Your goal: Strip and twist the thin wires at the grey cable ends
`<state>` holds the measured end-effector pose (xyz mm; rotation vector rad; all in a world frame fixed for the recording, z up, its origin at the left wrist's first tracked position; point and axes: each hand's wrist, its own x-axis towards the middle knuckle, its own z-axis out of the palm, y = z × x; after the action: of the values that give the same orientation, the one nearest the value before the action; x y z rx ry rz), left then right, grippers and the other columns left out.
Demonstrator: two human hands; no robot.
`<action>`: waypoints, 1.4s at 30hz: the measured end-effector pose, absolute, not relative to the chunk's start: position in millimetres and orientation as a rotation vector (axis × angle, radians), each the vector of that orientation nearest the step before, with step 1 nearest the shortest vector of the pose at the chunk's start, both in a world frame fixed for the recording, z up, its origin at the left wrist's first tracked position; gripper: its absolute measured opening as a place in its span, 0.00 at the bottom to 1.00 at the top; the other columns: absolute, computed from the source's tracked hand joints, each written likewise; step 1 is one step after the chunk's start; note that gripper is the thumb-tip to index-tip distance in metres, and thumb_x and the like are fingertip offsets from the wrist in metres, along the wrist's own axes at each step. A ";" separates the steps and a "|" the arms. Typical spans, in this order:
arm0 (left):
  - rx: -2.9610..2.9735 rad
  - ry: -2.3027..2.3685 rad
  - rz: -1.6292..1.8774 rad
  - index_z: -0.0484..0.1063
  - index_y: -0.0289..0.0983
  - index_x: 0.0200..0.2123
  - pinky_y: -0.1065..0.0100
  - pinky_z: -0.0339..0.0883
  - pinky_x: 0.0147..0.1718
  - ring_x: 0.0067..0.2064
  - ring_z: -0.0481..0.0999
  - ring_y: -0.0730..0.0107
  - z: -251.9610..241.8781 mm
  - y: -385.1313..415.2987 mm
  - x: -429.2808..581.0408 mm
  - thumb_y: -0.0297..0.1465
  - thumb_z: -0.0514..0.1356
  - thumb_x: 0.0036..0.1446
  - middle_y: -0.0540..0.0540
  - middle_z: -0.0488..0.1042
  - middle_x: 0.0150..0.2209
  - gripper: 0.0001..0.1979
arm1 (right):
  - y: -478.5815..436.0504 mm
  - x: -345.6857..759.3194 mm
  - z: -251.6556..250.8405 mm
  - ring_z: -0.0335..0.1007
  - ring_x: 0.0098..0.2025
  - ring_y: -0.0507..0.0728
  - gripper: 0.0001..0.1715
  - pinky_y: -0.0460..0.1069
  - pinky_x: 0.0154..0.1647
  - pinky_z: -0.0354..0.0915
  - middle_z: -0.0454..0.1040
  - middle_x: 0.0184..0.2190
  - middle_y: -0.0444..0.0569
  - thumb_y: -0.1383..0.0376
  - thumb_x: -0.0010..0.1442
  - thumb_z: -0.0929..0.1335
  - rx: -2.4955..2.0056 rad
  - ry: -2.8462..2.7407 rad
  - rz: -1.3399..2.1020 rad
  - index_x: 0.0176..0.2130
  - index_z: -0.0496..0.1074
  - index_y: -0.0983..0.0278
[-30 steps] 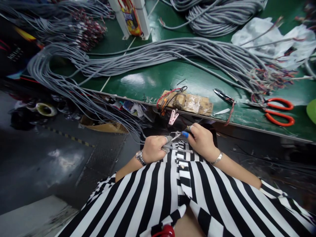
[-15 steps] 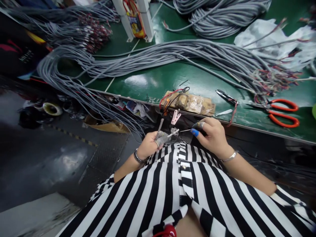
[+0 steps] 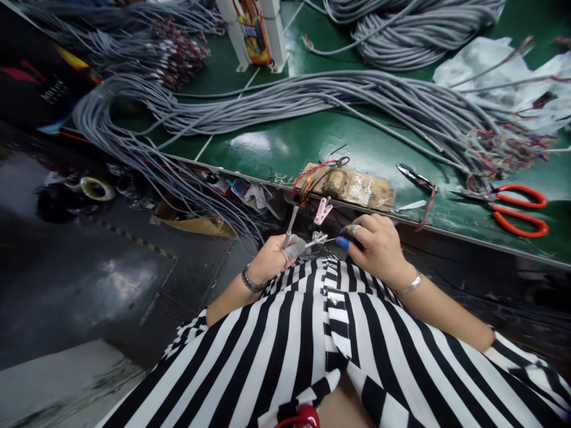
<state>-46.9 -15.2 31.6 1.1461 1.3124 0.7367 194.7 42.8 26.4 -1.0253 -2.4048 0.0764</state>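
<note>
My left hand [image 3: 272,257], tape wrapped round a finger, is closed on a grey cable [image 3: 291,227]. One length of the cable sticks up above the fist, and its stripped end [image 3: 318,239] with fine pale strands points right. My right hand [image 3: 378,244], with a blue cover on the thumb and tape on a finger, pinches a thin needle-like metal piece [image 3: 331,239]. Its tip touches or nearly touches the strands; whether it is a tool or a wire I cannot tell. A pink clothespin [image 3: 322,211] stands just above the strands, at the bench edge.
A taped wooden block [image 3: 361,189] with red and black leads lies at the edge of the green bench [image 3: 250,145]. Pliers [image 3: 414,176] and orange-handled scissors [image 3: 520,205] lie right of it. A long bundle of grey cables [image 3: 276,104] crosses behind and hangs off at left.
My right hand has moved left, bringing the thin metal piece up to the strands. My left hand stays nearly in place; the view has shifted slightly.
</note>
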 end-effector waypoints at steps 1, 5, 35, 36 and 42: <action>1.139 1.311 0.736 0.61 0.35 0.22 0.76 0.45 0.16 0.15 0.51 0.84 31.2 -15.3 -47.2 0.41 0.58 0.56 0.57 0.57 0.14 0.18 | 42.8 195.5 26.6 0.60 0.35 0.57 0.10 0.53 0.36 0.52 0.72 0.34 0.51 0.60 0.59 0.66 -1.037 -2.402 0.061 0.31 0.72 0.64; 1.124 1.304 0.738 0.61 0.35 0.22 0.76 0.44 0.16 0.15 0.50 0.84 28.4 -15.2 -48.5 0.42 0.58 0.57 0.57 0.56 0.14 0.18 | 44.8 199.4 27.6 0.60 0.35 0.57 0.09 0.53 0.37 0.52 0.72 0.34 0.50 0.61 0.58 0.67 -1.052 -2.399 0.014 0.30 0.71 0.64; 1.337 1.294 0.637 0.68 0.35 0.36 0.77 0.58 0.19 0.19 0.64 0.81 28.6 -8.4 -38.4 0.36 0.60 0.54 0.51 0.73 0.25 0.11 | 41.8 179.5 -11.6 0.63 0.27 0.53 0.16 0.47 0.28 0.59 0.69 0.24 0.45 0.55 0.59 0.65 -1.257 -1.983 1.018 0.27 0.68 0.63; 1.400 1.315 0.640 0.70 0.34 0.35 0.77 0.61 0.22 0.22 0.67 0.80 28.0 -8.7 -39.7 0.34 0.60 0.54 0.50 0.74 0.27 0.09 | 41.4 180.5 -10.4 0.63 0.27 0.53 0.16 0.47 0.28 0.58 0.69 0.24 0.45 0.55 0.60 0.65 -1.277 -2.031 0.950 0.27 0.68 0.63; 1.434 1.425 0.669 0.69 0.34 0.25 0.76 0.60 0.26 0.23 0.65 0.80 26.9 -9.2 -45.1 0.29 0.56 0.56 0.52 0.69 0.22 0.08 | 40.6 188.8 2.1 0.62 0.29 0.53 0.15 0.49 0.30 0.56 0.68 0.27 0.49 0.59 0.61 0.64 -1.065 -2.340 0.440 0.26 0.68 0.64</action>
<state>-45.1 -9.2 26.9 1.4343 1.4251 0.6691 188.8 40.6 2.1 -1.0648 -2.3402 0.4401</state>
